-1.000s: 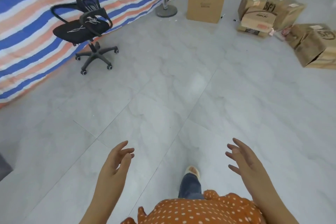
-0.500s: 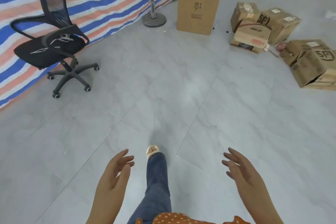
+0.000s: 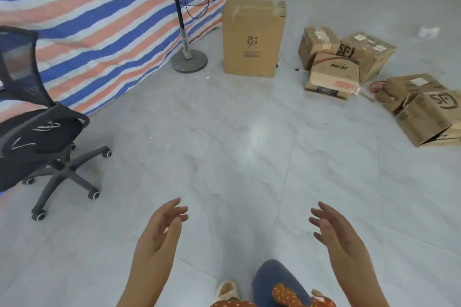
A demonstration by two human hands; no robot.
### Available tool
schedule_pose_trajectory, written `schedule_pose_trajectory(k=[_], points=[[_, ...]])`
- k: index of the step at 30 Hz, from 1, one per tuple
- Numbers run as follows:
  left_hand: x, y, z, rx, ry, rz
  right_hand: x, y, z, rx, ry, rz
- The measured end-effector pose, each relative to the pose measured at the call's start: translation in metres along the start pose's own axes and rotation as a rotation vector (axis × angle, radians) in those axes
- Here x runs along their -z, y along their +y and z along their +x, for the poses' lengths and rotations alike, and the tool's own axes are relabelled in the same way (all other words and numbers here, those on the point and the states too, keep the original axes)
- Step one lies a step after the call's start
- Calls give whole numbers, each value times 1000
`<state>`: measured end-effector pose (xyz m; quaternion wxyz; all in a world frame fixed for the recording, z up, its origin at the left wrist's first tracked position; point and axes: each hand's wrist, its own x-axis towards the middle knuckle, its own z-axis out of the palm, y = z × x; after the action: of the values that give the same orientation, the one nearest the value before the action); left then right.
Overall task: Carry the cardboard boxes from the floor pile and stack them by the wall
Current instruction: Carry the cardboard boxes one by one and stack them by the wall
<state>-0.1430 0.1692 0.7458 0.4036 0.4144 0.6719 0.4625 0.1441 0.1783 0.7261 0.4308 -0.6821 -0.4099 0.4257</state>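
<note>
A tall cardboard box (image 3: 252, 37) stands upright near the striped tarp wall (image 3: 87, 20). To its right lies a pile of three smaller boxes (image 3: 344, 60) on the grey tile floor. Two more boxes (image 3: 424, 107), marked SF, lie tipped at the right edge. My left hand (image 3: 159, 237) and my right hand (image 3: 334, 234) are held out in front of me, low in the view, fingers apart and empty, far from every box.
A black office chair (image 3: 37, 132) on castors stands at the left. A pedestal fan (image 3: 188, 10) with a round base stands by the tarp, left of the tall box. A pen (image 3: 300, 70) and red cord (image 3: 375, 87) lie near the pile. My foot (image 3: 227, 290) steps forward.
I have walked forward: the boxes, fan and chair are nearer and lower in view. Both hands stay open and empty.
</note>
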Motion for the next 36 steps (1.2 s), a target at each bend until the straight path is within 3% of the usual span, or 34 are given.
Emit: schedule_pose_trajectory(k=[9, 20, 28, 36], points=[[-64, 30, 192, 39, 19, -5, -45, -34, 195, -51, -5, 2], [-179, 110, 434, -44, -57, 11, -69, -142, 465, 53, -21, -47], [-231, 141, 632, -41, -111, 62, -109, -162, 632, -11, 108, -7], [-293, 216, 822, -107, -239, 103, -143, -234, 791, 7, 202, 70]])
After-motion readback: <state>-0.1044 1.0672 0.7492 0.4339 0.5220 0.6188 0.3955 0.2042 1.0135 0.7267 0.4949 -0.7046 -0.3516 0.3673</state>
